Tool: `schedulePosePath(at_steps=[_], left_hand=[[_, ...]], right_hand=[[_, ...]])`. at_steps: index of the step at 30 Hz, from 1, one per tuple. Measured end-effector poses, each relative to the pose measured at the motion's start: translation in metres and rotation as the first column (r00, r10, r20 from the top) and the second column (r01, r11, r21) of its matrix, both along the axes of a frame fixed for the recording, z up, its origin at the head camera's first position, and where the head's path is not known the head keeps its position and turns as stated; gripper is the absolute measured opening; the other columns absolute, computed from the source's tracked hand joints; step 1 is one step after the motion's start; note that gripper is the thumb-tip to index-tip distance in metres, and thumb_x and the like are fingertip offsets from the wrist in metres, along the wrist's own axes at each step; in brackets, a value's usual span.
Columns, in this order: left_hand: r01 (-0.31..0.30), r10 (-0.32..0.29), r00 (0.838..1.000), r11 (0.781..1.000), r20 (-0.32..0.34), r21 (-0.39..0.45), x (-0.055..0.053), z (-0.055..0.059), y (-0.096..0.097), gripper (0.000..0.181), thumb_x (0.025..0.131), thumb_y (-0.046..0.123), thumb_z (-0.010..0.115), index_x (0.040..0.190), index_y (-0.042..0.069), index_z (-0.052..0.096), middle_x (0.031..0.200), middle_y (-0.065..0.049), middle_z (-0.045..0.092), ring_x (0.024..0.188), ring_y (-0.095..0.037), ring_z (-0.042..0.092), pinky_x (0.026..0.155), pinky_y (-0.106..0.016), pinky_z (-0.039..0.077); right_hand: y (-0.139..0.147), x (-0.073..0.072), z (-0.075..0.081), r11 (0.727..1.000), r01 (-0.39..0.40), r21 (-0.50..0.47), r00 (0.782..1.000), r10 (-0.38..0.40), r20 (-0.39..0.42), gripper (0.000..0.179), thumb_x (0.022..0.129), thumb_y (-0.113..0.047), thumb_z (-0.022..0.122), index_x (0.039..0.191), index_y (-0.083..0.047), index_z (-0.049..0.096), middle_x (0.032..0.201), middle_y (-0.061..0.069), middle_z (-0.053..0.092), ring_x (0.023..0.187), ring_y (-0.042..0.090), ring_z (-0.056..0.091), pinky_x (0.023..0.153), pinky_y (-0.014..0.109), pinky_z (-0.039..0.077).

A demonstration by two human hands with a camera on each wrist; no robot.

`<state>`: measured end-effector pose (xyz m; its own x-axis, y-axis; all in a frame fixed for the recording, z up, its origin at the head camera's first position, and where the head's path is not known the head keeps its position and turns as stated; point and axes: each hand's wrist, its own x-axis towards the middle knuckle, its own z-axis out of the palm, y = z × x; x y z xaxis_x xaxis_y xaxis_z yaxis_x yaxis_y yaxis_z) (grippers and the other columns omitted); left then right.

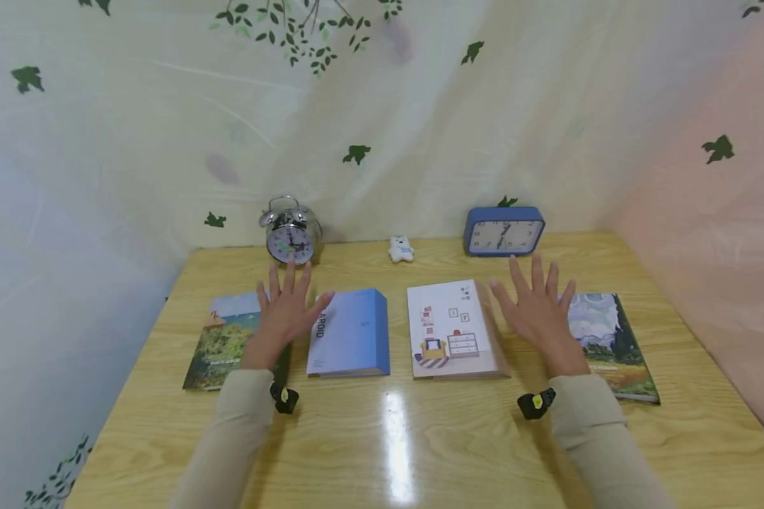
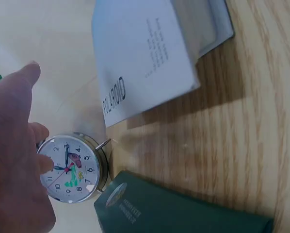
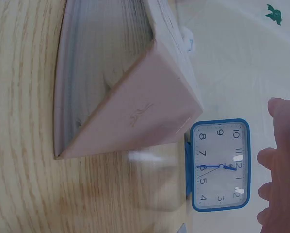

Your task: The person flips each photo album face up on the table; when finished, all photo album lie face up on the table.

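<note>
Both hands hover with fingers spread and nothing in them. In the head view, the left hand (image 1: 285, 314) is above the gap between a landscape-covered book (image 1: 229, 336) and a blue Polaroid album (image 1: 350, 336). The right hand (image 1: 540, 318) hovers between a white album with furniture drawings (image 1: 448, 332) and a second landscape-covered book (image 1: 611, 346), partly covering the latter. Beyond the left fingertips stands a silver twin-bell alarm clock (image 1: 291, 237); beyond the right ones, a blue rectangular clock (image 1: 505, 232). The left wrist view shows the album's spine lettering and the alarm clock (image 2: 70, 170) partly behind the fingers.
A small white bear figure (image 1: 400, 249) sits at the back of the wooden table (image 1: 337, 445), between the two clocks. A pale leaf-printed cloth (image 1: 414, 106) hangs behind and beside the table. Small black wrist devices (image 1: 535, 404) are on both wrists.
</note>
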<state>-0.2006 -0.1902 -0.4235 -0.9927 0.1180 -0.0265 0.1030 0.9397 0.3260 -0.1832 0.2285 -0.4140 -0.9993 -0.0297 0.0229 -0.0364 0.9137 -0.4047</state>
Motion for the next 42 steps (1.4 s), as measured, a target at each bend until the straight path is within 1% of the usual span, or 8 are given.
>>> schedulePosePath(at_steps=[5,8,13,18,24,32,37,42], left_hand=[[0.066,-0.057,0.995,0.993,-0.087,0.102,-0.006,0.008,-0.01,0.075,0.098,0.054,0.04,0.154,0.01,0.018,0.16,-0.021,0.006,0.145,-0.045,-0.008,0.114,-0.063,0.001],[0.101,-0.076,0.986,0.981,-0.149,0.165,-0.01,0.011,-0.021,0.071,0.098,0.048,0.044,0.152,0.005,0.023,0.158,-0.023,0.014,0.145,-0.047,0.002,0.115,-0.062,0.007],[0.11,-0.056,0.976,0.961,-0.212,0.253,-0.011,0.019,-0.042,0.071,0.097,0.046,0.05,0.15,0.004,0.028,0.154,-0.023,0.025,0.143,-0.044,0.014,0.115,-0.06,0.011],[0.104,-0.025,0.965,0.95,-0.262,0.294,-0.008,0.023,-0.061,0.068,0.095,0.039,0.055,0.146,0.0,0.034,0.149,-0.025,0.032,0.14,-0.044,0.022,0.115,-0.059,0.013],[0.077,0.006,0.968,0.945,-0.251,0.318,0.002,0.019,-0.083,0.066,0.096,0.036,0.056,0.146,-0.001,0.033,0.149,-0.027,0.033,0.138,-0.046,0.026,0.112,-0.061,0.019],[-0.001,0.073,0.978,0.94,-0.197,0.341,0.023,0.009,-0.113,0.067,0.097,0.037,0.054,0.149,0.002,0.03,0.149,-0.028,0.031,0.137,-0.048,0.026,0.107,-0.065,0.024],[-0.077,0.137,0.982,0.921,-0.132,0.381,0.039,0.004,-0.133,0.069,0.098,0.041,0.051,0.152,0.007,0.025,0.152,-0.028,0.026,0.138,-0.05,0.023,0.103,-0.069,0.025],[-0.126,0.172,0.983,0.895,-0.07,0.428,0.053,0.0,-0.147,0.073,0.097,0.044,0.051,0.153,0.009,0.021,0.154,-0.026,0.024,0.138,-0.049,0.022,0.105,-0.067,0.024]], right_hand=[[-0.003,-0.006,0.005,1.0,-0.01,-0.006,0.997,0.009,-0.078,0.078,0.096,-0.063,0.027,0.155,-0.016,0.007,0.159,0.017,-0.015,0.142,0.045,-0.019,0.106,0.071,-0.012],[-0.009,-0.012,0.009,0.999,-0.037,-0.035,0.986,0.031,-0.163,0.079,0.097,-0.058,0.037,0.155,-0.011,0.011,0.159,0.021,-0.005,0.145,0.045,-0.008,0.111,0.067,-0.002],[-0.026,-0.022,0.017,0.984,-0.119,-0.136,0.95,0.073,-0.303,0.076,0.096,-0.038,0.055,0.152,-0.003,0.019,0.157,0.024,0.014,0.144,0.042,0.013,0.113,0.062,0.014],[-0.051,-0.027,0.024,0.963,-0.158,-0.217,0.942,0.082,-0.324,0.073,0.095,-0.033,0.058,0.152,-0.005,0.022,0.156,0.02,0.02,0.144,0.039,0.018,0.113,0.058,0.022],[-0.083,-0.026,0.022,0.938,-0.22,-0.269,0.936,0.125,-0.329,0.072,0.094,-0.033,0.06,0.15,-0.004,0.026,0.156,0.018,0.022,0.144,0.036,0.021,0.114,0.055,0.024],[-0.134,-0.021,0.012,0.893,-0.341,-0.293,0.913,0.24,-0.329,0.07,0.095,-0.035,0.059,0.151,-0.007,0.027,0.155,0.015,0.024,0.143,0.033,0.024,0.113,0.052,0.029],[-0.171,-0.014,0.008,0.856,-0.415,-0.307,0.888,0.31,-0.339,0.07,0.094,-0.034,0.061,0.15,-0.006,0.029,0.154,0.016,0.027,0.143,0.031,0.026,0.113,0.049,0.03],[-0.206,-0.009,0.001,0.827,-0.458,-0.327,0.871,0.344,-0.35,0.069,0.093,-0.036,0.062,0.147,-0.004,0.034,0.152,0.013,0.032,0.142,0.028,0.03,0.114,0.044,0.03]])
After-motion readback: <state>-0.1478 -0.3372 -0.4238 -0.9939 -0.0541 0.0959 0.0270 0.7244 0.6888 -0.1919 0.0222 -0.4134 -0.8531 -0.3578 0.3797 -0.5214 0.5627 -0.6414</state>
